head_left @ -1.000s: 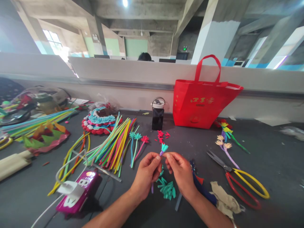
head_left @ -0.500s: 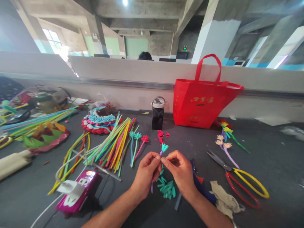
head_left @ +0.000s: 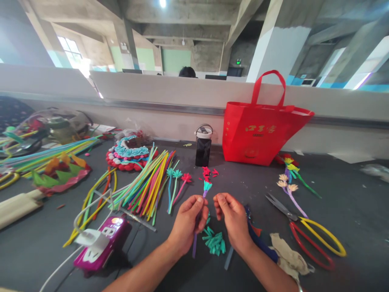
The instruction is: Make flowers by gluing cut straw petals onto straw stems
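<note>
My left hand (head_left: 189, 221) pinches a pipe-cleaner flower by its purple stem. The flower's teal head (head_left: 207, 186) points up and away, and the stem's lower end shows below the hand. To the right, my right hand (head_left: 232, 217) is closed in a pinch, apart from the flower; whatever its fingertips hold, if anything, is hidden. Below and between the hands lies a pile of short teal pipe-cleaner pieces (head_left: 215, 242). Small red pieces (head_left: 206, 172) lie just beyond the flower head. Finished flowers in teal and red (head_left: 186, 177) rest to the left.
Long pipe cleaners (head_left: 152, 182) lie left of my hands, beside a purple power adapter (head_left: 103, 247) with a white plug. A black bottle (head_left: 203, 151) and red bag (head_left: 258, 134) stand at the back. Scissors (head_left: 293, 217) and a beige cloth (head_left: 287, 255) lie right.
My right hand has moved off the flower and now sits apart from it, to the right. The flower has shifted slightly left and down in my left hand.
</note>
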`<state>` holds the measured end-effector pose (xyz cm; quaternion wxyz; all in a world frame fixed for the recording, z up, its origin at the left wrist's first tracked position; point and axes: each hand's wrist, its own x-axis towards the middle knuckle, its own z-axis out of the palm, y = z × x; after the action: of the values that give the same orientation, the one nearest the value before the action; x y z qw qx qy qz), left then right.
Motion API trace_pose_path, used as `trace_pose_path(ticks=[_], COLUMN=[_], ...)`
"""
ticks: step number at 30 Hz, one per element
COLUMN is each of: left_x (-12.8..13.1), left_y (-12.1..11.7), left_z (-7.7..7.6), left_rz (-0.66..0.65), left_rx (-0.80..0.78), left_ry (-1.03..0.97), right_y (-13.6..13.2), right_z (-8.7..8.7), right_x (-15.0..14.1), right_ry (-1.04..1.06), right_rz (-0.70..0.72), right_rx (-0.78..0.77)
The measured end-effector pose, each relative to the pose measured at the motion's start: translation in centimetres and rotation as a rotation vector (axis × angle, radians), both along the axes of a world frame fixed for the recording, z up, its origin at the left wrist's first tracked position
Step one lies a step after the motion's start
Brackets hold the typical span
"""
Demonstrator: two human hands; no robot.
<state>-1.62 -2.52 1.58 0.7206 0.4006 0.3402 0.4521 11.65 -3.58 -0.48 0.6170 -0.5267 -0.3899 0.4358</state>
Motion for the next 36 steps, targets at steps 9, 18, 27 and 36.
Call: trace_pose_path(ticks=[9,18,27,36], left_x=[0.3,0.5,0.2,0.2], left_y=[-0.3,-0.6,-0.2,-0.3], left_z=[0.1,0.0,0.0,0.1], left_rz=[0.010,-0.016,-0.039,-0.113], left_rx=[0.019,0.036,-0.002,-0.031], left_ry=[0.093,0.136,0.032,0.022], right_y=[-0.3,-0.6,-0.4,-0.5], right_z=[0.7,0.8,-0.1,0.9], right_x=[-0.3,-0.2,-0.1,-0.3], right_ry=[-0.035,-0.182,-0.049,0.003], right_rz=[0.085,0.075,0.074,0.141], right_rx=[0.009,0.019,0.027,0.033])
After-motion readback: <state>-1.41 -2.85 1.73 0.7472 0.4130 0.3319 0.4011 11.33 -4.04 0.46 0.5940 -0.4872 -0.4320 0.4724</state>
